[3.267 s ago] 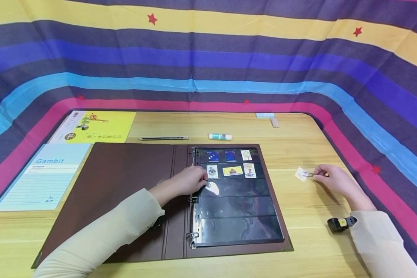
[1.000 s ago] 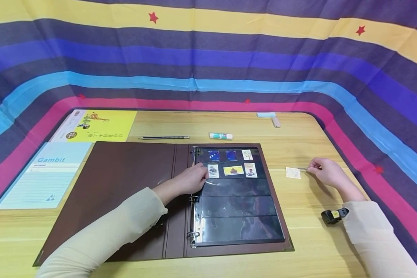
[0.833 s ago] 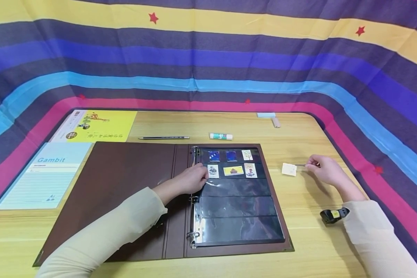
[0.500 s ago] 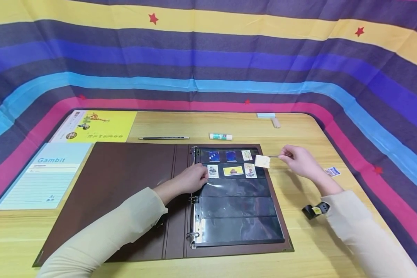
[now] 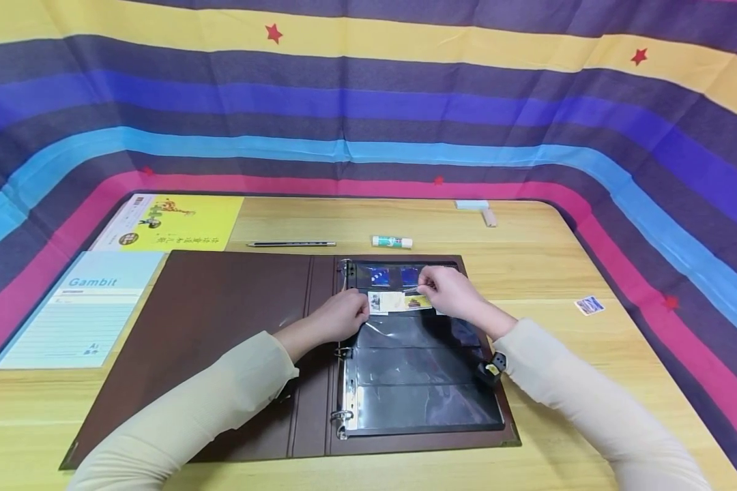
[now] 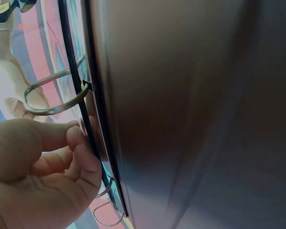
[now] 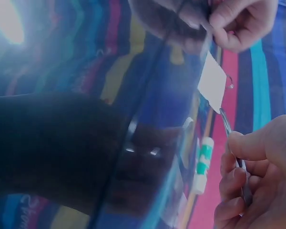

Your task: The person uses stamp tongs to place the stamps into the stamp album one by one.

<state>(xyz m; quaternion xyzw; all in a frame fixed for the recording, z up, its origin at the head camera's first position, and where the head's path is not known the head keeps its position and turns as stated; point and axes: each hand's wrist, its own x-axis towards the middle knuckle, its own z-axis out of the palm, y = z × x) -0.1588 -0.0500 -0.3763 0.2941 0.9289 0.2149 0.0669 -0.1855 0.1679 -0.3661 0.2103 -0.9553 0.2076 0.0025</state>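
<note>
In the head view my left hand (image 5: pixel 342 315) rests at the ring side of the black stamp album page (image 5: pixel 426 406), its fingertips pinching the edge of a clear pocket strip (image 5: pixel 377 329). My right hand (image 5: pixel 451 293) grips metal tweezers (image 7: pixel 227 125) between thumb and fingers. A pale stamp (image 5: pixel 393 301) hangs from the tweezers' tips over the second row, partly covering the yellow stamp (image 5: pixel 415 302). Two blue stamps (image 5: pixel 379 276) show in the top row; the right hand hides the stamps at the right. The left wrist view shows curled fingers beside the metal rings (image 6: pixel 55 93).
One loose stamp (image 5: pixel 589 305) lies on the table at right. Beyond the open brown album (image 5: pixel 239 307) are a pencil (image 5: pixel 291 243), a glue stick (image 5: pixel 392 241) and an eraser (image 5: pixel 488 217). A Gambit notebook (image 5: pixel 80 307) and a yellow booklet (image 5: pixel 203 221) are at left.
My right hand has carried the tweezers and pale stamp leftward from the table to over the album page, uncovering a loose stamp on the table. The left hand has stayed in place.
</note>
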